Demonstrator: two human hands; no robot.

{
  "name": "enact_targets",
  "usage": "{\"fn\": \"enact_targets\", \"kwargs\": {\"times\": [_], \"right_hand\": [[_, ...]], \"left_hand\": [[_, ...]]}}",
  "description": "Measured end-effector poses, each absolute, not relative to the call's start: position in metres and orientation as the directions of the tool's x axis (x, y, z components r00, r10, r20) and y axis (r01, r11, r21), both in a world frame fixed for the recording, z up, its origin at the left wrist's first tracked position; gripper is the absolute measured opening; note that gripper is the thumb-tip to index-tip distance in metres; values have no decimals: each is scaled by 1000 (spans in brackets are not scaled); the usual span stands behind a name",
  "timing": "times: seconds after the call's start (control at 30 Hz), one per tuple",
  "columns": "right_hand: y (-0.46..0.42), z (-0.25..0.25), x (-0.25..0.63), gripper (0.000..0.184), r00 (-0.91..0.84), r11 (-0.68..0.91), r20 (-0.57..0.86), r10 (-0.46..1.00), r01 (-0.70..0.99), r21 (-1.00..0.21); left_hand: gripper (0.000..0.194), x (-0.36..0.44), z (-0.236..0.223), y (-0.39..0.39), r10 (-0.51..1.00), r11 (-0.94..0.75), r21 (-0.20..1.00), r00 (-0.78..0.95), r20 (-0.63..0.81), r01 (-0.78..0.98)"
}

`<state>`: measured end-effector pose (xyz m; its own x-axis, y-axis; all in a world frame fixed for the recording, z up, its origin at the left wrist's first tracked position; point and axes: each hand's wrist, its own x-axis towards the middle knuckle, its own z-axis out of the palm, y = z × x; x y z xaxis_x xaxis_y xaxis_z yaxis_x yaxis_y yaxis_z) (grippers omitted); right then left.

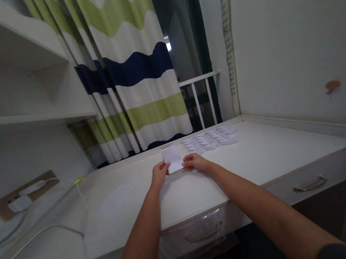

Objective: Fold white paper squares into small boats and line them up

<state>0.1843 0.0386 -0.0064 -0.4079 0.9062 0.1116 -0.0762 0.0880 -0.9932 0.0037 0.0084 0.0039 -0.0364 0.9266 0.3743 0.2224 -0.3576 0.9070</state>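
**Q:** Head view. What could go wrong?

**A:** The white paper sheet (173,158) is thin and held only at its lower side edges, with its top standing free. A fingertip slip could drop it or crease it crooked. The loose pile of folded paper slips (209,140) lies just to the right, so a dropped sheet could get mixed in or knock the pile out of place.

**Q:** Where's the sheet relative to the hands?

**A:** Between them, just above the worktop (271,144), not lying flat on it. The left hand (159,174) pinches its left edge and the right hand (195,162) pinches its lower right corner. Neither hand is released or clenched into a fist.

**Q:** Anything else nearby?

**A:** A blank paper sheet (115,200) lies flat on the worktop, well left of the hands. A drawer handle (310,184) shows on the front at right. Neither is touching the hands.
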Motion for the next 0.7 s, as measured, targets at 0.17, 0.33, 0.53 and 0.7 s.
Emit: {"fn": "enact_targets", "kwargs": {"times": [0.17, 0.33, 0.53, 0.7], "right_hand": [[38, -6, 185, 17, -348, 162, 197, 916, -126, -979], [43, -7, 186, 19, -290, 227, 260, 921, -143, -963], [50, -11, 186, 21, -293, 264, 294, 910, -137, -955], [48, -11, 187, 21, -320, 297, 318, 892, -116, -948]], "left_hand": [[35, 5, 4, 8, 937, -339, 910, -1, 349, 241], [34, 5, 1, 9, 943, -331, 910, 61, 327, 248], [36, 5, 0, 9, 951, -310, 921, 79, 299, 236], [36, 5, -1, 11, 952, -306, 923, 78, 296, 232]]}}
